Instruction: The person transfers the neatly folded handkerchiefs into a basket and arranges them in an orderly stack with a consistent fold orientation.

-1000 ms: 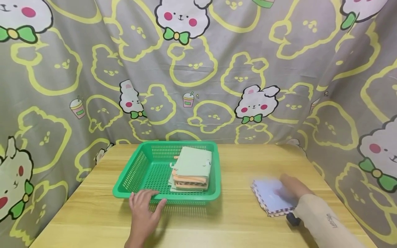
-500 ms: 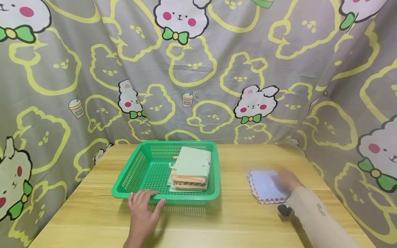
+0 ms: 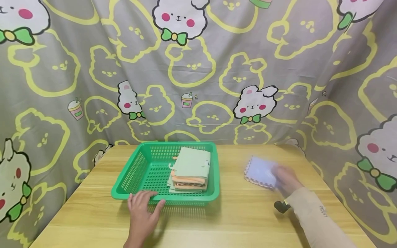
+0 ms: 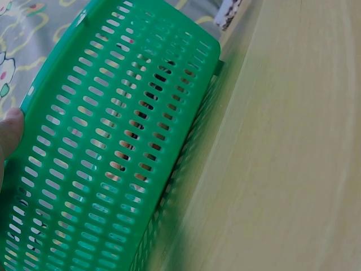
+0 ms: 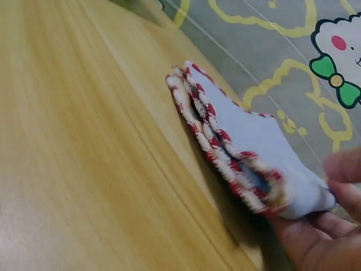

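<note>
My left hand (image 3: 144, 212) holds the near rim of a green plastic basket (image 3: 116, 193), thumb in front and fingers over the edge. In the left wrist view its thumb (image 4: 10, 132) lies at the rim above the slotted wall. Inside the basket, on its right side, sits a stack of folded cloths (image 3: 192, 165), pale green on top with orange and patterned layers below. To the right, my right hand (image 3: 286, 179) pinches the edge of a folded light-blue cloth (image 3: 262, 170). The right wrist view shows this cloth's (image 5: 248, 135) red-and-white braided border, held tilted over the table.
A wood-grain table (image 3: 223, 224) carries the basket. Grey curtains (image 3: 217, 75) with rabbit prints hang behind it and along both sides. A small black object (image 3: 281, 206) is at the right sleeve's cuff.
My right hand has moved the blue cloth away from me and slightly left, and the cloth has turned and lifted. The left hand and basket stay in place.
</note>
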`<state>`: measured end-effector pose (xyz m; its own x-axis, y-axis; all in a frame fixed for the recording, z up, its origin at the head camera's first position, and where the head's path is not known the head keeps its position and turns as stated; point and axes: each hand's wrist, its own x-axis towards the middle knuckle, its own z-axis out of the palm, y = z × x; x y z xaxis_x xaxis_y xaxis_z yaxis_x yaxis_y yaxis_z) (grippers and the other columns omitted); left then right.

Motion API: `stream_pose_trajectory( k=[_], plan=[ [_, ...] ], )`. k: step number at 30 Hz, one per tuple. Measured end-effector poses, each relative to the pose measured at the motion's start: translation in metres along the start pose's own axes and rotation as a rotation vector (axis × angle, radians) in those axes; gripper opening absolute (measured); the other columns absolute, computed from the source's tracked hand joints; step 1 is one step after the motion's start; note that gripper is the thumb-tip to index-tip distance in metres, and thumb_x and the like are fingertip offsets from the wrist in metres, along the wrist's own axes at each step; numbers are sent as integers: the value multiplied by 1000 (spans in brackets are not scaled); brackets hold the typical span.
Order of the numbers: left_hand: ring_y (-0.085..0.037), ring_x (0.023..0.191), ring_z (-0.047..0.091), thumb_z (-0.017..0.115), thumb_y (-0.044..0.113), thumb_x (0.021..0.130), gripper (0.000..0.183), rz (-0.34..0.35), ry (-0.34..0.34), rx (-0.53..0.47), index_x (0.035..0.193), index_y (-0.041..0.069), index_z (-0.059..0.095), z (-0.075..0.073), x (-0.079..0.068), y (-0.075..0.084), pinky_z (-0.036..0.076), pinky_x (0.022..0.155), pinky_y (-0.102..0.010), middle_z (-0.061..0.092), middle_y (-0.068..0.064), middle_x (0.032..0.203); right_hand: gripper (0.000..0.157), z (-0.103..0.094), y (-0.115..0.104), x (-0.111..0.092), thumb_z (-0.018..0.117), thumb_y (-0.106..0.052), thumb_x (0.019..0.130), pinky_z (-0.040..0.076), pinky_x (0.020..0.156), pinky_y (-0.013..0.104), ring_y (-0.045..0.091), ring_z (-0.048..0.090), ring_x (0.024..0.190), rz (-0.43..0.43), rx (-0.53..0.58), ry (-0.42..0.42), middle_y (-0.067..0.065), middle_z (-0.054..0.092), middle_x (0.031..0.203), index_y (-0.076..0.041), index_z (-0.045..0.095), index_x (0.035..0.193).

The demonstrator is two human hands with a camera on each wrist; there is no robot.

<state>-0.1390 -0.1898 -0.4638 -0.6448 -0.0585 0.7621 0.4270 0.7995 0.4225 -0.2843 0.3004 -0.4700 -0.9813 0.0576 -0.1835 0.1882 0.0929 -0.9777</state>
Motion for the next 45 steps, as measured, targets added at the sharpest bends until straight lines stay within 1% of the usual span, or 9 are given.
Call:
stream_pose_trajectory(
  k=[1,3,6,12,22,27,32,39,45],
  plan=[
    [-38,104,51,80,19,72,32,-2,0,0,95,1,66,0,0,0,12,100,-67,65,-15,100,6,0,0,-1,51,-8,93,46,58,29,12,44,59,-14,11,-36,-1,48,74,-8,54,87],
    [-39,104,51,80,19,72,32,-3,-1,-1,95,0,65,0,0,0,12,101,-67,65,-16,100,28,1,2,-2,51,-4,93,51,63,29,12,52,64,-47,48,-122,8,56,90,1,53,121],
    [-41,104,52,79,19,72,32,-2,1,-3,95,0,66,0,0,0,12,101,-67,65,-16,100,72,3,3,-3,51,3,90,54,72,30,14,59,77,-77,77,-201,25,48,127,5,12,151],
    [-40,103,52,79,21,72,33,3,4,0,95,1,66,2,1,0,12,101,-67,65,-15,99,84,9,-4,-6,53,5,84,51,77,28,14,54,88,-99,32,-198,26,22,152,3,4,152],
    [-37,103,51,79,20,72,32,15,17,-5,95,1,65,3,0,-1,12,100,-67,65,-14,99,84,13,-21,-10,54,3,88,50,64,25,7,49,64,-79,128,-167,19,35,141,-7,5,155],
    [-36,103,51,79,21,72,33,20,23,-2,94,1,65,2,-1,-2,12,100,-67,65,-15,98,82,11,-31,-10,58,-2,88,51,79,25,15,54,99,-150,-34,-125,24,15,157,-6,10,155],
    [-37,103,51,79,20,72,32,28,29,-5,94,0,65,2,0,-2,12,100,-67,65,-15,98,79,8,-38,-10,57,-5,90,45,94,26,35,32,134,-222,-161,-92,24,11,158,-3,11,154],
    [-35,103,51,79,19,72,32,26,28,-5,94,1,65,3,-1,-2,12,99,-68,65,-14,98,89,11,-46,-9,53,7,86,49,89,29,21,55,109,-146,115,-88,24,19,155,-11,-1,155],
    [-35,103,51,80,19,72,32,23,27,-7,94,0,65,3,-1,-2,12,99,-68,65,-14,98,85,15,-55,-12,56,2,87,50,85,24,16,52,105,-178,-17,-40,28,13,156,-7,5,155]
  ],
)
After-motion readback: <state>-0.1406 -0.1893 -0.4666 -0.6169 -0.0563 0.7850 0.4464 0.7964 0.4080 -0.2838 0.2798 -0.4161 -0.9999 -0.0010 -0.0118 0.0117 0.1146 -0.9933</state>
